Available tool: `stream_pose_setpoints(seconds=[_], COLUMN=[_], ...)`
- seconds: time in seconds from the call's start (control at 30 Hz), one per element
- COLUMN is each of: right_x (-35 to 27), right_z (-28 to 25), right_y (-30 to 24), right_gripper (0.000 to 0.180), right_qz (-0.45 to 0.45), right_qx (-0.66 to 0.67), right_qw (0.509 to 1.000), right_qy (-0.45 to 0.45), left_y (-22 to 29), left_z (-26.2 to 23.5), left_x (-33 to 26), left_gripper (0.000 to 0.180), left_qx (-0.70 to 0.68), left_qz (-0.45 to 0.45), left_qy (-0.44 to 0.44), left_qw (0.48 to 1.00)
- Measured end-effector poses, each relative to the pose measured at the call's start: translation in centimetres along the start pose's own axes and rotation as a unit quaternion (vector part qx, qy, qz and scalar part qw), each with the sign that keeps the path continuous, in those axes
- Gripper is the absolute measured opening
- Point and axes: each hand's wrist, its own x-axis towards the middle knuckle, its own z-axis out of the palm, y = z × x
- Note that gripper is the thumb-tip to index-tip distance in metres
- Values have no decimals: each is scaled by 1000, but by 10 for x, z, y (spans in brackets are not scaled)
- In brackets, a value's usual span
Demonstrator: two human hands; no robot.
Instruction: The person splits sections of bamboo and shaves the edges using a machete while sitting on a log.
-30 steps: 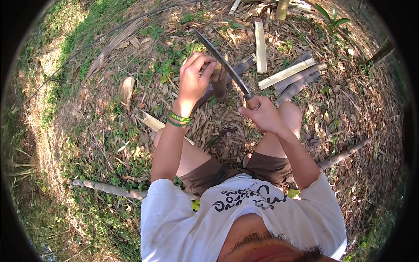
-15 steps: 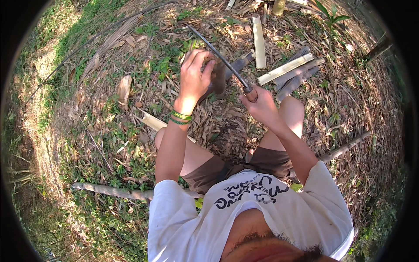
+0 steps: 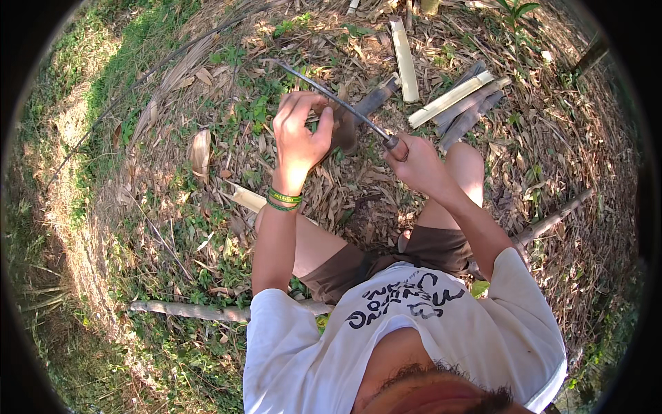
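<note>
Right hand clamps a knife, its blade swung flatter than a moment ago, now lying more crosswise just beyond the curled left hand; whether that grips anything, I cannot tell.

The right grip covers part of the wooden handle of the long-bladed knife, whose thin tip is hard to make out, while the left grip turns its fingertips out of sight, so whether they touch the blurred dark block cannot be told. The left leg hides part of a pale strip, and the white shirt part of a pole. The top edge crops a leafy plant and a post.
</note>
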Motion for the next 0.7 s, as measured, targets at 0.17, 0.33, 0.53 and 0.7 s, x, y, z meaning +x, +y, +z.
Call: stream_pose_setpoints(seconds=[0.17, 0.33, 0.53, 0.7], right_x=[-15, -27, -29, -30], right_z=[-1, -8, -10, -19], right_y=[2, -12, 1, -29], right_gripper=[42, 40, 40, 44], right_qz=[5, 56, 62, 95], right_qx=[45, 39, 18, 38], right_qw=[999, 997, 998, 993], right_qy=[-5, -25, -20, -58], left_y=[42, 12, -11, -22], left_z=[-55, -23, 20, 36], left_x=[103, 125, 149, 132], left_gripper=[28, 59, 60, 56], left_qx=[84, 152, 249, 167], left_qz=[221, 162, 183, 147], left_qy=[111, -107, -139, -233], left_qw=[965, 969, 941, 947])
